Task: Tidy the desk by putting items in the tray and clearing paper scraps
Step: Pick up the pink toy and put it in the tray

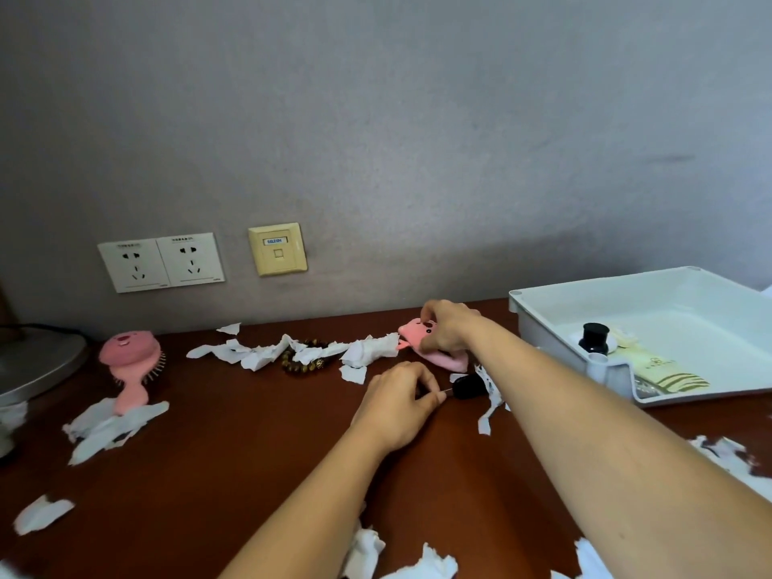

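My right hand (446, 328) grips a pink pig-faced fabric item (411, 331) at the back of the dark red desk (234, 445). My left hand (401, 405) pinches the thin metal end of a small black object (468, 386) lying just in front of the pink item. The white tray (543, 323) stands at the right and holds a black-capped bottle (594, 337) and a striped packet (668, 380). White paper scraps (367, 351) lie scattered across the desk. A brown bead bracelet (301, 360) sits among them.
A pink hairbrush (129, 361) lies at the left beside a grey round lamp base (37, 361). More paper scraps (113, 428) lie under the brush, near the front edge and at the right. Wall sockets (161, 261) sit above the desk.
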The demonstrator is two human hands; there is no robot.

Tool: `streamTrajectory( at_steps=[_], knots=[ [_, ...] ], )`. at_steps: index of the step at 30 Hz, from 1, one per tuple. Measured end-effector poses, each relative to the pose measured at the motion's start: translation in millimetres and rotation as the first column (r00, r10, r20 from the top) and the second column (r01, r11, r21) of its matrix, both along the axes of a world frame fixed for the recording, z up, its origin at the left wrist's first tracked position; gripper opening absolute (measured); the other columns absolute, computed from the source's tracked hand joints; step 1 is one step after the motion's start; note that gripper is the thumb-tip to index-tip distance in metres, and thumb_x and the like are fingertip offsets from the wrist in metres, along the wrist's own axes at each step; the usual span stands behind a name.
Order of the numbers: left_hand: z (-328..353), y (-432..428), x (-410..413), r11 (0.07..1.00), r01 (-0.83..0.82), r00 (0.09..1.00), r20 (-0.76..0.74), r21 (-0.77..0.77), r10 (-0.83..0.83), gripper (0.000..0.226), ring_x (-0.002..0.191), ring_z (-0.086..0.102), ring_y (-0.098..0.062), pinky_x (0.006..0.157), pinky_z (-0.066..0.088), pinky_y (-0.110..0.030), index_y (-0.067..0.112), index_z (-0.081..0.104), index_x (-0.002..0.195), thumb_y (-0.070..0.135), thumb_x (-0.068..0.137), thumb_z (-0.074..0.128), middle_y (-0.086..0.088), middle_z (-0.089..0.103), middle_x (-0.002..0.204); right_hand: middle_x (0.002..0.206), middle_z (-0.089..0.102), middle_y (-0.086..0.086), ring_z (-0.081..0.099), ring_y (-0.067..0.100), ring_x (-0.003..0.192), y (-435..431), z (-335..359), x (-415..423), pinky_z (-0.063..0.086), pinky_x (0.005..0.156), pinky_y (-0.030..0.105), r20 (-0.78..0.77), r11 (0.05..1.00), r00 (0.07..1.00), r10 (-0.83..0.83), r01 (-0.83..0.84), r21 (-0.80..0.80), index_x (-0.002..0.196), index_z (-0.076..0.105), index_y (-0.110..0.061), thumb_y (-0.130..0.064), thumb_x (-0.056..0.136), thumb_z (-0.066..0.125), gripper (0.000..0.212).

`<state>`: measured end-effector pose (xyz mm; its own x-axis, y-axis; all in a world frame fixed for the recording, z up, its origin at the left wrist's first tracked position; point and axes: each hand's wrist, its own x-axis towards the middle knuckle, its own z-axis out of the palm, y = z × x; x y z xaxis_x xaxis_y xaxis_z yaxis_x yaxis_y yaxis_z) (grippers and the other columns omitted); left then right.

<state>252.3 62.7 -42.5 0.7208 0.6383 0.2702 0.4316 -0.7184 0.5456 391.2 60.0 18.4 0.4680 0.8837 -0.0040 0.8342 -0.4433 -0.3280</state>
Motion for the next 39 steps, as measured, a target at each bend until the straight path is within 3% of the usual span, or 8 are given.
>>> streamTrajectory(
  at_steps=[4, 10, 15, 19, 22, 26, 33, 39],
  knots=[
    [0, 1, -3, 0.995, 0.004, 0.996, 0.086, -0.098, 0.004, 0.021, 0.064, 0.049, -0.007, 0.066, 0.043, -0.026, 0.031, 0.052, 0.069, 0.026, 0.085, 0.066, 0.010, 0.057, 0.072, 0.127, 0.056, 0.011, 0.053, 0.030, 0.115, -2, 2, 0, 0.044, 0.089, 0.033, -0.020, 1.000, 1.000, -0.024, 0.023, -0.011, 0.127, 0.047, -0.020, -0.032, 0.081, 0.066, 0.052],
    [9, -5, -11, 0.980, 0.037, 0.999, 0.038, -0.194, -0.030, 0.008, 0.062, 0.049, -0.004, 0.065, 0.042, -0.020, 0.016, 0.065, 0.095, 0.015, 0.090, 0.059, 0.008, 0.055, 0.068, 0.124, 0.055, 0.014, 0.054, 0.032, 0.111, -9, 10, -4, 0.046, 0.084, 0.034, -0.076, 0.997, 0.994, -0.075, 0.075, -0.005, 0.130, 0.038, -0.012, -0.029, 0.080, 0.068, 0.061],
    [36, -9, -27, 0.951, 0.044, 0.995, 0.094, -0.306, -0.016, 0.022, 0.068, 0.047, -0.008, 0.062, 0.037, -0.009, 0.022, 0.064, 0.074, 0.009, 0.091, 0.057, -0.002, 0.056, 0.074, 0.126, 0.057, 0.015, 0.055, 0.035, 0.116, -17, 38, -20, 0.047, 0.089, 0.035, 0.014, 0.997, 0.999, -0.048, 0.047, 0.062, 0.124, 0.048, -0.009, -0.029, 0.078, 0.070, 0.055],
    [57, -21, -40, 0.942, 0.025, 0.984, 0.176, -0.336, 0.036, 0.023, 0.067, 0.048, -0.009, 0.060, 0.037, -0.007, 0.015, 0.064, 0.069, 0.002, 0.088, 0.059, -0.004, 0.058, 0.073, 0.117, 0.062, 0.013, 0.058, 0.034, 0.110, -35, 68, -22, 0.043, 0.075, 0.031, 0.070, 0.986, 0.997, -0.023, 0.011, 0.167, 0.107, 0.055, -0.011, -0.027, 0.076, 0.068, 0.038],
    [77, -40, -48, 0.923, 0.071, 0.974, 0.226, -0.377, 0.017, 0.026, 0.060, 0.053, -0.008, 0.065, 0.043, -0.017, 0.011, 0.060, 0.064, -0.006, 0.084, 0.058, -0.002, 0.058, 0.062, 0.119, 0.061, 0.012, 0.057, 0.035, 0.112, -61, 87, -18, 0.045, 0.078, 0.033, 0.098, 0.966, 0.995, -0.009, -0.017, 0.257, 0.112, 0.052, -0.015, -0.029, 0.075, 0.066, 0.042],
    [107, -77, -54, 0.923, 0.116, 0.962, 0.274, -0.367, -0.011, 0.010, 0.043, 0.051, 0.008, 0.050, 0.037, -0.003, 0.003, 0.059, 0.077, -0.002, 0.086, 0.058, 0.004, 0.060, 0.059, 0.131, 0.056, 0.009, 0.053, 0.034, 0.118, -104, 109, -3, 0.045, 0.088, 0.035, 0.091, 0.937, 0.995, -0.030, -0.004, 0.349, 0.132, 0.044, -0.021, -0.029, 0.076, 0.066, 0.060],
    [136, -122, -34, 0.908, 0.160, 0.943, 0.332, -0.388, -0.024, 0.016, 0.050, 0.047, -0.001, 0.057, 0.036, -0.015, 0.014, 0.063, 0.075, 0.021, 0.089, 0.064, 0.016, 0.053, 0.042, 0.126, 0.060, 0.008, 0.053, 0.033, 0.116, -180, 131, 33, 0.040, 0.085, 0.032, 0.075, 0.920, 0.990, -0.122, 0.085, 0.382, 0.128, 0.049, -0.020, -0.026, 0.076, 0.067, 0.055],
    [148, -153, 16, 0.912, 0.229, 0.912, 0.402, -0.340, -0.079, 0.010, 0.057, 0.046, -0.006, 0.058, 0.040, -0.016, 0.011, 0.065, 0.090, 0.021, 0.090, 0.061, 0.003, 0.057, 0.068, 0.123, 0.061, 0.007, 0.054, 0.031, 0.115, -238, 133, 72, 0.039, 0.090, 0.032, 0.069, 0.914, 0.979, -0.191, 0.152, 0.375, 0.126, 0.051, -0.017, -0.021, 0.077, 0.067, 0.052]
  ],
)
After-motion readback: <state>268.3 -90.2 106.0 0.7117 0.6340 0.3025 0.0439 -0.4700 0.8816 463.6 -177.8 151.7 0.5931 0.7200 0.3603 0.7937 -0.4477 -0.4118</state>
